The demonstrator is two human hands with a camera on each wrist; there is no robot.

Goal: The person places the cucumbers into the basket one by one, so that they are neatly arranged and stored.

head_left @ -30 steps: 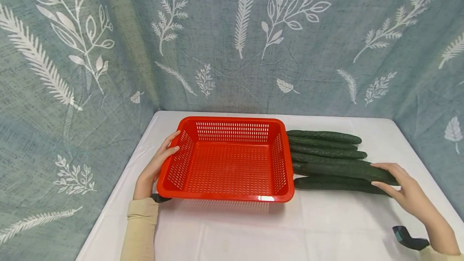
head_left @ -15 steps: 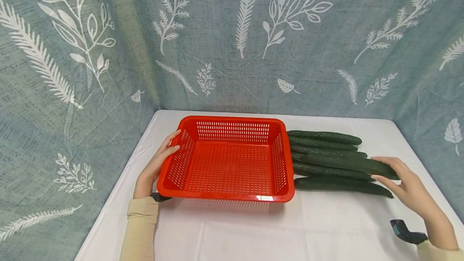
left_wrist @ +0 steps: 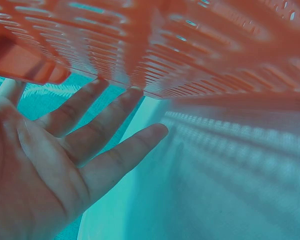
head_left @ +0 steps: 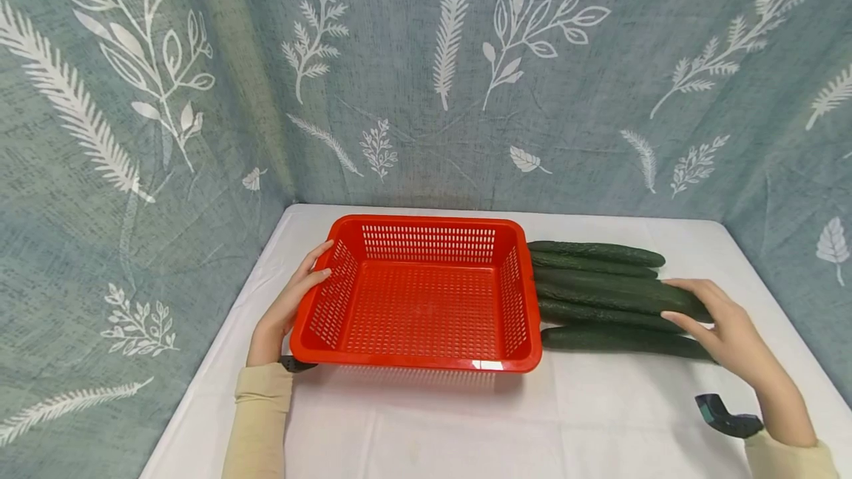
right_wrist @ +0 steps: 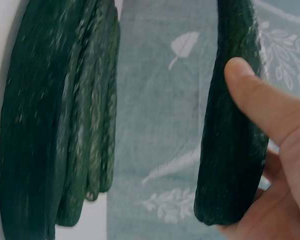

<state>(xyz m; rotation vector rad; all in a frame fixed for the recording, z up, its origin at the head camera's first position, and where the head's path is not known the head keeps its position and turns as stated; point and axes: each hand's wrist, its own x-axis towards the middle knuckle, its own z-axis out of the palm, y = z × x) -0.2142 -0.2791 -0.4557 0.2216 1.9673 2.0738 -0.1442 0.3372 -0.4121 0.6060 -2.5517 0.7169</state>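
A red slotted plastic basket sits on the white table and holds nothing. My left hand rests flat against its left wall with straight fingers; the basket wall fills the top of the left wrist view. Right of the basket lie several long dark cucumbers side by side. My right hand grips the right end of one cucumber, held just above the row. In the right wrist view my thumb presses on that cucumber, with the others off to the left.
The white table has bare cloth in front of the basket and cucumbers. A blue-grey curtain with white leaf prints closes off the back and both sides. Black wrist camera mounts sit at my cuffs.
My right hand has raised the gripped cucumber off the row and shifted it slightly left and back. The left hand and basket have stayed put.
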